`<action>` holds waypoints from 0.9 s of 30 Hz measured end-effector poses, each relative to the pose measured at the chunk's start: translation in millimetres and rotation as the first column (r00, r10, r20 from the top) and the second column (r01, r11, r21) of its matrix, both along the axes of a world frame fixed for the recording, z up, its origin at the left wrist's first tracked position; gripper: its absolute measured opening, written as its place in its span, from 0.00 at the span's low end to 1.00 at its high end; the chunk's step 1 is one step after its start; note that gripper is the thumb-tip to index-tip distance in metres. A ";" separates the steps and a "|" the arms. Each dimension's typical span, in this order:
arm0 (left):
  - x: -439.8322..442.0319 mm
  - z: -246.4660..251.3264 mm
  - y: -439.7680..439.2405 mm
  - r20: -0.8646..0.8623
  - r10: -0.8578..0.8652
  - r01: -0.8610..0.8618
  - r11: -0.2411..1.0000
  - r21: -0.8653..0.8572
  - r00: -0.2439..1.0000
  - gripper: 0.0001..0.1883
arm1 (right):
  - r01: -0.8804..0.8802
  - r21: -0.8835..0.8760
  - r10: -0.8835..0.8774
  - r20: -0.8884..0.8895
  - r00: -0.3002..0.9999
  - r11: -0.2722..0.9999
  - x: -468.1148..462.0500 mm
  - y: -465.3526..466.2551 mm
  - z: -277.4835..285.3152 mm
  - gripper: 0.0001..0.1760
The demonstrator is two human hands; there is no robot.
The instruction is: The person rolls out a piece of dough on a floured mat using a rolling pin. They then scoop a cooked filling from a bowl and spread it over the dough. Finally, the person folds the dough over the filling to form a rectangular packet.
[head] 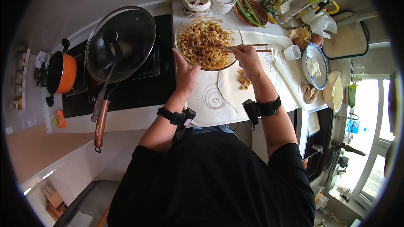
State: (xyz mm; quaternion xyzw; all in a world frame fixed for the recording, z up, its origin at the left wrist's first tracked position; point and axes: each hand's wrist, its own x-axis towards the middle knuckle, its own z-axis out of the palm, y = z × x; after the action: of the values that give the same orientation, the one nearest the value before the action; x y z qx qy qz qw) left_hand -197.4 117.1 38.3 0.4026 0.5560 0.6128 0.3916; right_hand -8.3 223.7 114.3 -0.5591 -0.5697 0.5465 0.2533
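Note:
A clear glass bowl (237, 31) holds a shredded brown filling (205, 42). My left hand (186, 75) cups the near left side of this bowl, thumb and fingers spread along its wall. At the bowl's right rim, my right hand (247, 58) grips a metal spoon (226, 48), its far end in the filling. Two wooden chopsticks (263, 50) stick out to the right behind that hand; their other ends are hidden. Below my right hand lies a flat sheet of dough (232, 85) with a small heap of filling (243, 80) on it, partly covered by my forearm.
The dough lies on a white printed mat (202, 113). A white rolling pin (288, 80) and a floury bowl (325, 75) are at right. Lidded pan (123, 50) and orange pot (68, 72) occupy the cooktop. Behind stand a white lidded jar (221, 4) and a wicker basket (260, 9).

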 end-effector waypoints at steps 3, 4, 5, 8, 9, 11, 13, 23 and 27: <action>2.0 1.8 -1.1 -0.011 0.011 -0.011 1.000 -0.019 1.000 0.50 | 0.002 0.028 -0.002 -0.016 1.000 1.000 5.8 -0.8 1.6 0.12; 2.3 2.3 -1.8 -0.011 0.016 -0.016 1.000 -0.022 1.000 0.50 | 0.003 0.024 -0.003 -0.018 1.000 1.000 7.3 -1.3 1.9 0.12; 2.8 2.8 -2.3 -0.011 0.021 -0.021 0.999 -0.025 1.000 0.50 | 0.004 0.020 -0.003 -0.021 1.000 1.000 8.9 -1.6 2.3 0.12; 3.2 3.6 -4.1 -0.006 0.022 -0.022 0.999 -0.049 1.000 0.50 | -0.013 0.011 0.013 -0.022 1.000 1.000 12.8 -2.8 2.5 0.11; 4.1 3.5 -4.8 0.007 0.025 -0.024 0.998 -0.057 1.000 0.50 | -0.015 -0.013 0.014 -0.026 1.000 1.000 14.0 -3.2 2.2 0.11; 5.9 2.9 -6.8 0.032 0.031 -0.028 0.997 -0.075 0.999 0.50 | -0.016 -0.060 0.014 -0.029 0.999 0.998 16.5 -4.4 1.9 0.11; 7.2 2.0 -8.2 0.064 0.026 -0.022 0.998 -0.059 0.998 0.50 | -0.018 -0.090 0.010 -0.095 0.995 0.996 19.7 -6.2 2.8 0.10; 15.2 4.7 -14.5 0.165 0.014 -0.013 1.000 -0.002 0.986 0.49 | 0.018 -0.143 -0.060 -0.295 0.954 0.990 73.9 -31.9 43.3 0.10; 20.9 6.6 -19.8 0.198 0.023 -0.029 0.999 0.027 0.980 0.47 | 0.073 -0.175 -0.120 -0.276 0.954 0.982 113.7 -51.6 50.3 0.10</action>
State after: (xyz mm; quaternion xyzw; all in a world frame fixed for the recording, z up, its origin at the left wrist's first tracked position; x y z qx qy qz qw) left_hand -176.5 97.3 45.0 0.3382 0.5102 0.6630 0.4309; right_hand 105.4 172.1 164.6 -0.5204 -0.4528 0.6529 0.3128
